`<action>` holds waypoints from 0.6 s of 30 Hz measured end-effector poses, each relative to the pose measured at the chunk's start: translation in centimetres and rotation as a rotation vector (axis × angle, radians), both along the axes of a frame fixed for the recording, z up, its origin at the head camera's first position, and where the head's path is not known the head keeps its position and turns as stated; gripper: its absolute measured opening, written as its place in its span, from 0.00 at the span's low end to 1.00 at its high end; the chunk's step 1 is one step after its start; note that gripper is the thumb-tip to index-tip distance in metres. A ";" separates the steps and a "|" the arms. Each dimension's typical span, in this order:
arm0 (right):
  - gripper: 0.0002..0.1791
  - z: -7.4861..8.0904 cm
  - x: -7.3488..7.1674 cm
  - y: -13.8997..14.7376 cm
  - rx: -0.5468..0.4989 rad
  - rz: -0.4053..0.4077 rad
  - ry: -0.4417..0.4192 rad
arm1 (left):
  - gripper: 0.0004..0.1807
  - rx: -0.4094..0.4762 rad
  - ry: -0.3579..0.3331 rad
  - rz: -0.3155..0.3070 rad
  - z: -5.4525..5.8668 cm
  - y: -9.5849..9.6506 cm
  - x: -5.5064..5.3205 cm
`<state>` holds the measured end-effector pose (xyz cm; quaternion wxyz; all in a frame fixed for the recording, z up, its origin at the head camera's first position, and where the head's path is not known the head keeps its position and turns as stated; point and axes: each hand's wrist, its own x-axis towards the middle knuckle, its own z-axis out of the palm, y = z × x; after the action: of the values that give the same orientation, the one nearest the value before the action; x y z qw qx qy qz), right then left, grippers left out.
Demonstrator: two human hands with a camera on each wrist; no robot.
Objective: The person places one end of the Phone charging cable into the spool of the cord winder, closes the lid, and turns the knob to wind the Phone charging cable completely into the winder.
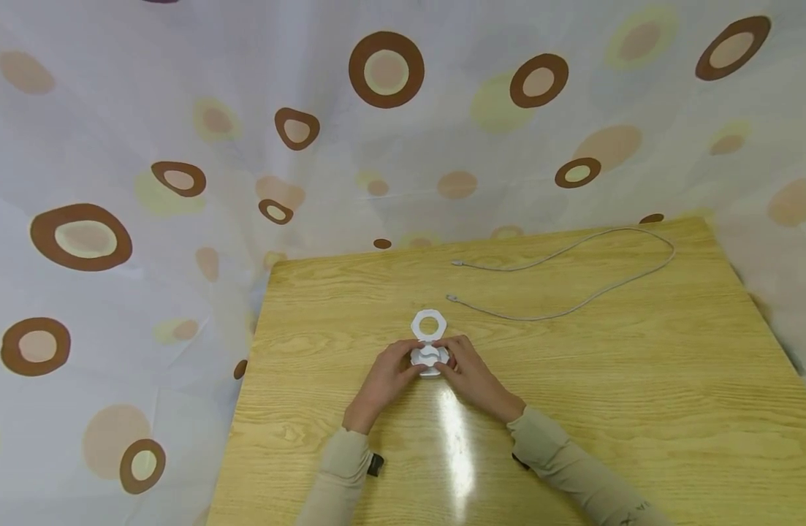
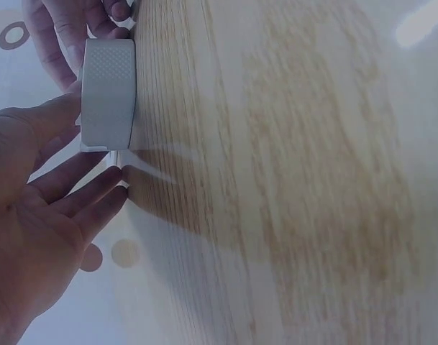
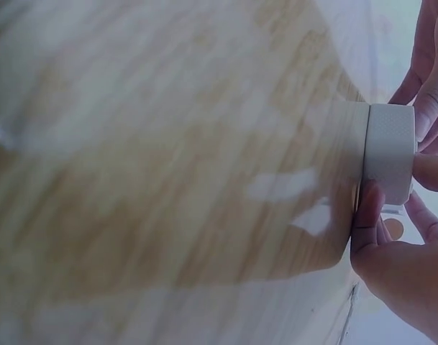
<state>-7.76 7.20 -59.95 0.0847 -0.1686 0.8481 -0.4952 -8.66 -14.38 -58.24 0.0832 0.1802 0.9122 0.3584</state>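
Note:
A small white case (image 1: 432,361) with flat angled sides sits on the wooden table in the head view. Its ring-shaped lid (image 1: 415,326) is flipped up and back on a hinge, and a curved white divider shows inside. My left hand (image 1: 384,378) grips the case's left side, thumb near the front rim. From the right, my right hand (image 1: 475,378) holds the opposite side, its thumb also at the rim. Both wrist views show the case wall (image 2: 109,93) close on the tabletop, with a dotted texture on it.
Behind the case and to its right, a thin grey cable (image 1: 506,270) lies in a long open loop, both plug ends pointing left. A wooden table (image 1: 639,380) carries everything. Spotted curtain-like sheeting (image 1: 350,183) borders its back and sides.

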 end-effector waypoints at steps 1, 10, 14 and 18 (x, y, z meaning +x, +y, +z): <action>0.22 0.1 0.0 0.0 0.000 0.002 -0.001 | 0.23 0.006 -0.004 -0.001 0.1 0.0 0.0; 0.25 -0.2 0.0 0.5 -0.024 0.000 -0.018 | 0.22 0.056 -0.007 -0.021 0.2 -0.2 -0.1; 0.22 0.0 -0.4 1.1 -0.003 -0.020 -0.038 | 0.21 0.080 -0.021 0.001 0.2 -0.3 -0.2; 0.12 0.2 -0.8 1.8 0.046 -0.047 -0.036 | 0.18 0.082 -0.024 0.022 0.3 -0.2 -0.4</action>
<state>-8.57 9.02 -59.74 0.0920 -0.1376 0.8612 -0.4805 -9.10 -14.61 -57.93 0.0829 0.1688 0.8977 0.3985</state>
